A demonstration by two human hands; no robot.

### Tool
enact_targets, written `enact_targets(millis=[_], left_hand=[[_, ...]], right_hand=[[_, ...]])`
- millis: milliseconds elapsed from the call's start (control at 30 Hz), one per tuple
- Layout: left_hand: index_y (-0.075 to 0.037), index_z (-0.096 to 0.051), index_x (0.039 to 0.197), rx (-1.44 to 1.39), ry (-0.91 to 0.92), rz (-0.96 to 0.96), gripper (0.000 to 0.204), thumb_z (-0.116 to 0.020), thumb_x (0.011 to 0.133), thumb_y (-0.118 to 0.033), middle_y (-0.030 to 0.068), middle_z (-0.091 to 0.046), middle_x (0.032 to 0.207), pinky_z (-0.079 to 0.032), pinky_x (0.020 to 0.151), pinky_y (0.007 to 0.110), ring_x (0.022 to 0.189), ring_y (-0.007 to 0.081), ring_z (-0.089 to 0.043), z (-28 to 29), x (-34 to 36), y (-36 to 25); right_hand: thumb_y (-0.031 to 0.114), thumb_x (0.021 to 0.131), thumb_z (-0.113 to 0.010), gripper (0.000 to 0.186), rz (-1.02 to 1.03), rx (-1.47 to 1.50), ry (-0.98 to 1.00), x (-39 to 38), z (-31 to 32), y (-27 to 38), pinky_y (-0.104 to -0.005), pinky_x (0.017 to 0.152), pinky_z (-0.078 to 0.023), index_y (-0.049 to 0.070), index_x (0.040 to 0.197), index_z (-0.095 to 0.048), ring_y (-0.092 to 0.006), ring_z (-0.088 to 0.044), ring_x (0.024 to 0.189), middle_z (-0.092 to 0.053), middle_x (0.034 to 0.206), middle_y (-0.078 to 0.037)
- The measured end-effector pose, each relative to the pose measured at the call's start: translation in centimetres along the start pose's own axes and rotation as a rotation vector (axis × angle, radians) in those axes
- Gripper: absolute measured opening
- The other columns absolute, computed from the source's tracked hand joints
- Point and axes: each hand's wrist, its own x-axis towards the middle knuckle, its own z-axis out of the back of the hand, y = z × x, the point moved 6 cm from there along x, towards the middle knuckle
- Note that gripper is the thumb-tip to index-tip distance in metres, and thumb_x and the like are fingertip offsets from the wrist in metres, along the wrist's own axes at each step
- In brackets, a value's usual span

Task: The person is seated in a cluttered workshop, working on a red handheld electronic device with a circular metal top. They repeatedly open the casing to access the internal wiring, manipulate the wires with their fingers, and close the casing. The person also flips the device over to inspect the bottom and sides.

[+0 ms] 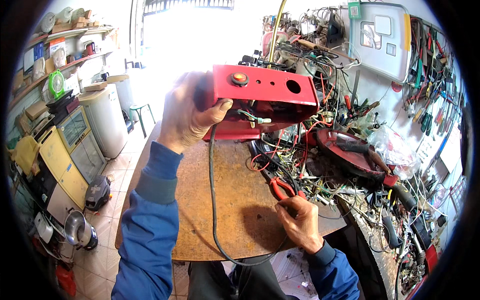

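Observation:
My left hand (192, 110) grips a red metal housing (265, 85) by its left end, holding it up over the wooden table (195, 180). The housing has an orange button (240, 78), round holes and loose wires with a pale connector (262, 120) underneath. A black cable (212, 190) hangs from it and loops past the table's front edge. My right hand (297, 217) is low at the table's right, fingers curled beside red-handled pliers (278, 187); whether they hold anything is hidden.
Tangled wires, tools and a red round dish (327, 140) crowd the right side beneath wall-hung tools (427, 85). At left are shelves (75, 32), appliances (95, 115) and a steel pot (77, 225) on a tiled floor. A green stool (140, 112) stands by the bright doorway.

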Motion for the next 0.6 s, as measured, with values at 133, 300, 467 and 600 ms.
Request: enact_targets(millis=[133, 300, 467, 600], left_hand=[[-0.001, -0.072, 0.111, -0.093, -0.028, 0.039, 0.059, -0.082, 0.088, -0.055, 0.0124, -0.066, 0.097, -0.054, 0.084, 0.040, 0.091, 0.0246, -0.064, -0.3, 0.1, 0.0], [0.000, -0.071, 0.120, -0.174, -0.023, 0.042, 0.062, -0.079, 0.092, -0.054, 0.0120, -0.066, 0.110, -0.051, 0.092, 0.036, 0.101, 0.0234, -0.063, -0.1, -0.6, 2.1], [0.001, -0.068, 0.131, -0.098, -0.035, 0.049, 0.070, -0.073, 0.095, -0.059, 0.0073, -0.068, 0.110, -0.051, 0.094, 0.034, 0.102, 0.0187, -0.062, 0.0, -1.0, 2.4], [0.002, -0.067, 0.134, -0.069, -0.041, 0.104, 0.075, -0.069, 0.095, -0.062, 0.0052, -0.067, 0.107, -0.050, 0.088, 0.034, 0.096, 0.0171, -0.060, 0.3, -1.3, 2.8]], right_hand=[[0.008, 0.091, -0.078, 0.014, -0.092, -0.027, 0.070, -0.2, 0.8, -1.3, -0.0409, 0.070, -0.058, -0.002, 0.099, -0.077, -0.0337, -0.076, 0.079, -0.076, 0.088, -0.020], [0.008, 0.091, -0.080, 0.014, -0.068, -0.102, 0.152, -1.0, 2.4, -3.2, -0.0376, 0.068, -0.056, -0.003, 0.099, -0.079, -0.0279, -0.073, 0.075, -0.074, 0.086, -0.017], [0.011, 0.091, -0.079, 0.015, -0.103, -0.141, 0.177, -1.7, 4.0, -3.6, -0.0429, 0.071, -0.057, -0.001, 0.100, -0.078, -0.0364, -0.073, 0.080, -0.073, 0.090, -0.019], [0.011, 0.092, -0.079, 0.014, -0.091, -0.100, 0.184, -2.7, 3.5, -5.2, -0.0445, 0.071, -0.058, 0.000, 0.099, -0.078, -0.0377, -0.074, 0.080, -0.073, 0.090, -0.018]])
